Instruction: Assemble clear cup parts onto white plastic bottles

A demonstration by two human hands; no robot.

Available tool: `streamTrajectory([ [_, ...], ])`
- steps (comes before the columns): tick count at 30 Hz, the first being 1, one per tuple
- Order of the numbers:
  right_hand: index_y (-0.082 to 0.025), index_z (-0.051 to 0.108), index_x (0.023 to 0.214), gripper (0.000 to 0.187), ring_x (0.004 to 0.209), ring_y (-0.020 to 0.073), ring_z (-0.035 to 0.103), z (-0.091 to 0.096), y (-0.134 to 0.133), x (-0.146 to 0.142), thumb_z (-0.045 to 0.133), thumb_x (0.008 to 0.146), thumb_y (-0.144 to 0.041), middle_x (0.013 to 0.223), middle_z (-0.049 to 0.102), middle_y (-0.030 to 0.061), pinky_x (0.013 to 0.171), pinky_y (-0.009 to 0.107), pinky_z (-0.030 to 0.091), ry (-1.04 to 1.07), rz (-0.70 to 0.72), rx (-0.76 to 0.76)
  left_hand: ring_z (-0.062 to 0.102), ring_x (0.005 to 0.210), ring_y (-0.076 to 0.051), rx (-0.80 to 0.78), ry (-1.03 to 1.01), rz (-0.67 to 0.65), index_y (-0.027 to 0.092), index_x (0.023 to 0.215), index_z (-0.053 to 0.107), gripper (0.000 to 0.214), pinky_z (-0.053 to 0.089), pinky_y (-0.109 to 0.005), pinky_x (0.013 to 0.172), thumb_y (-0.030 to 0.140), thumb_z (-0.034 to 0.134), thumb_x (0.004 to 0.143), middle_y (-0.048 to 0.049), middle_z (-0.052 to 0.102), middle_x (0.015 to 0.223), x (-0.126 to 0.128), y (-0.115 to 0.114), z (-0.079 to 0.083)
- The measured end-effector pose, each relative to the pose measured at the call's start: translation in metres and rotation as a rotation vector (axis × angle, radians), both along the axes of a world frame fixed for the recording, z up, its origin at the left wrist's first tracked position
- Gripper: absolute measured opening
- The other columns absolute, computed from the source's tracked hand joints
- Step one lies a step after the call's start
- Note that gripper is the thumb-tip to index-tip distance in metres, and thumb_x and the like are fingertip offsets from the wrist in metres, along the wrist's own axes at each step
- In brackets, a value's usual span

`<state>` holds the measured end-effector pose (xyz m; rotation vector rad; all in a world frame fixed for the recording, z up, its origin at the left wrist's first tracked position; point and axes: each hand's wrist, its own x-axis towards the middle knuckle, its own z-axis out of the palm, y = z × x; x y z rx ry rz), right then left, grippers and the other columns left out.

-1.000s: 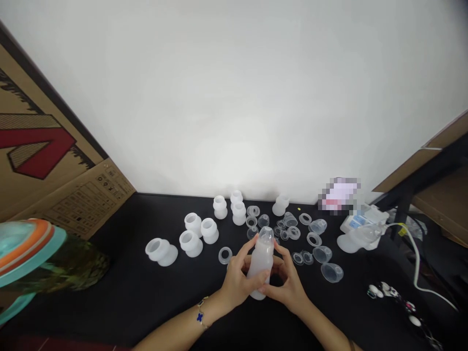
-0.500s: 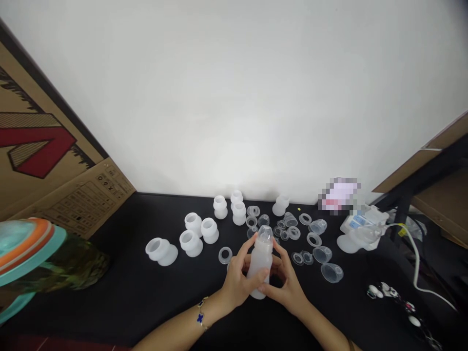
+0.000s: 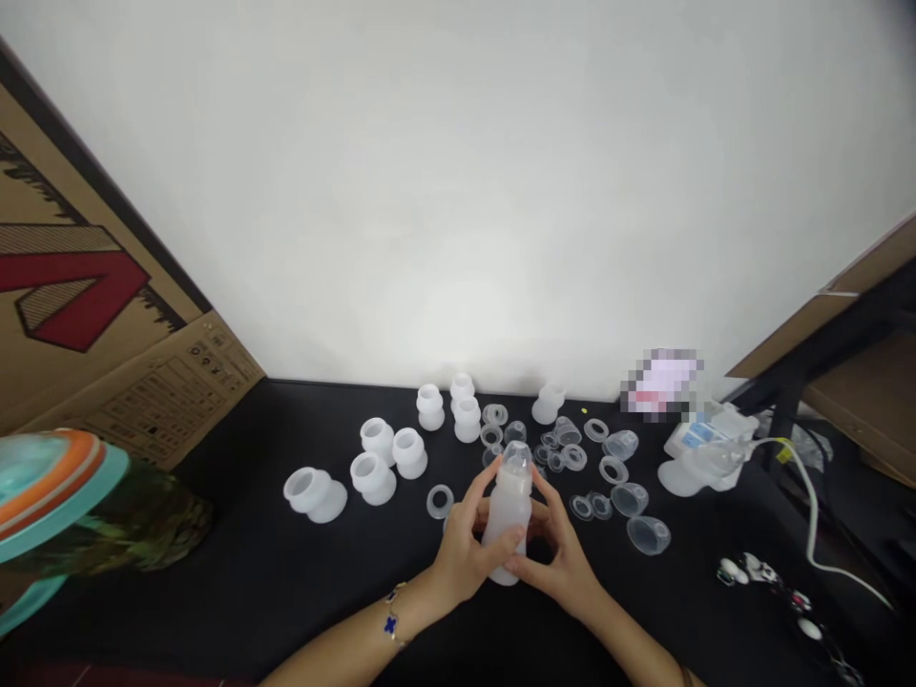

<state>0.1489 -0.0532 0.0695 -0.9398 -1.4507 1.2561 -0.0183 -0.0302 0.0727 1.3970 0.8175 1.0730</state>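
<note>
Both my hands grip a frosted white bottle [image 3: 510, 510] with a clear nipple top, held upright above the black table [image 3: 236, 582]. My left hand [image 3: 462, 549] wraps its left side, thumb across the front. My right hand [image 3: 562, 553] holds the lower right, fingers curled behind the bottle. A bracelet with a blue charm [image 3: 391, 622] sits on my left wrist.
Several white bottle bodies [image 3: 372, 474] stand left and behind the hands. Clear rings and caps [image 3: 614, 469] lie scattered to the right. A white device with cable [image 3: 705, 448] sits far right. A cardboard box [image 3: 107, 315] leans at left, beside a teal and orange object [image 3: 43, 487].
The bottle and both hands have barely shifted; the grip looks the same throughout.
</note>
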Motion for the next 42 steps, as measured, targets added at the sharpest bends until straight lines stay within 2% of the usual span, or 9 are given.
streamTrajectory([
  [5,-0.034,0.02,0.154,0.096,0.1,0.0299,0.068,-0.001,0.001,0.002,0.079,0.079,-0.04,0.12,0.068,0.01,0.085,0.044,0.052,-0.017,-0.021,0.007,0.065,0.066,-0.018,0.023,0.018,0.007,0.022,0.153,0.03,0.082,0.049,-0.024,0.059,0.04,0.071,0.085,-0.0022,0.072,0.08,0.0,0.002,0.001],
  [9,-0.034,0.03,0.15,0.075,0.106,0.0295,0.066,0.0,0.008,0.01,0.069,0.087,-0.044,0.125,0.067,0.01,0.083,0.041,0.053,0.082,-0.106,-0.047,0.06,0.061,-0.015,0.095,0.114,-0.006,0.021,0.153,0.03,0.083,0.044,-0.023,0.056,0.039,0.072,0.084,-0.001,0.07,0.077,-0.001,0.003,0.0],
  [12,-0.03,0.046,0.141,0.057,0.095,0.0262,0.067,0.004,0.017,0.018,0.065,0.09,-0.045,0.116,0.07,0.0091,0.077,0.037,0.054,0.151,-0.193,-0.108,0.055,0.057,-0.014,0.136,0.177,-0.071,0.023,0.154,0.026,0.086,0.039,-0.023,0.054,0.039,0.072,0.083,-0.0005,0.07,0.078,0.0,0.003,-0.002],
  [14,-0.026,0.06,0.128,0.044,0.086,0.0239,0.067,0.006,0.022,0.023,0.065,0.089,-0.045,0.11,0.073,0.0086,0.069,0.033,0.053,0.164,-0.234,-0.136,0.051,0.053,-0.012,0.141,0.219,-0.095,0.024,0.155,0.02,0.09,0.034,-0.022,0.053,0.039,0.072,0.083,0.0016,0.069,0.075,0.001,0.002,-0.002],
  [18,-0.022,0.073,0.111,0.036,0.08,0.0235,0.066,0.008,0.026,0.027,0.071,0.084,-0.046,0.101,0.075,0.0087,0.065,0.032,0.052,0.146,-0.261,-0.151,0.046,0.05,-0.011,0.115,0.27,-0.115,0.025,0.156,0.014,0.095,0.03,-0.022,0.051,0.042,0.072,0.083,0.0036,0.067,0.071,0.003,0.001,-0.001],
  [27,-0.021,0.074,0.109,0.035,0.082,0.0241,0.066,0.01,0.026,0.028,0.075,0.081,-0.043,0.102,0.075,0.0089,0.063,0.03,0.052,0.175,-0.31,-0.167,0.059,0.059,-0.017,0.105,0.307,-0.121,0.024,0.157,0.016,0.094,0.037,-0.024,0.056,0.047,0.071,0.084,-0.001,0.072,0.08,0.004,0.003,0.002],
  [32,-0.022,0.072,0.111,0.036,0.09,0.0261,0.067,0.006,0.027,0.033,0.075,0.082,-0.042,0.107,0.074,0.0088,0.068,0.031,0.052,0.216,-0.386,-0.165,0.067,0.081,-0.021,0.053,0.255,-0.13,0.028,0.155,0.02,0.091,0.05,-0.029,0.069,0.041,0.073,0.082,-0.0063,0.072,0.109,0.005,0.003,0.001],
  [34,-0.021,0.072,0.111,0.037,0.09,0.0262,0.067,0.006,0.028,0.036,0.075,0.081,-0.043,0.107,0.074,0.0088,0.069,0.032,0.052,0.222,-0.425,-0.164,0.068,0.085,-0.022,0.012,0.235,-0.136,0.029,0.154,0.023,0.088,0.052,-0.03,0.072,0.039,0.073,0.083,-0.0073,0.07,0.114,0.005,0.004,-0.001],
  [42,-0.022,0.07,0.112,0.035,0.086,0.0246,0.067,0.01,0.034,0.05,0.073,0.083,-0.042,0.103,0.074,0.0078,0.065,0.03,0.051,0.219,-0.583,-0.085,0.067,0.073,-0.016,-0.09,0.215,-0.131,0.03,0.151,0.031,0.076,0.053,-0.027,0.065,0.037,0.069,0.086,-0.0077,0.068,0.116,0.007,0.007,-0.005],
])
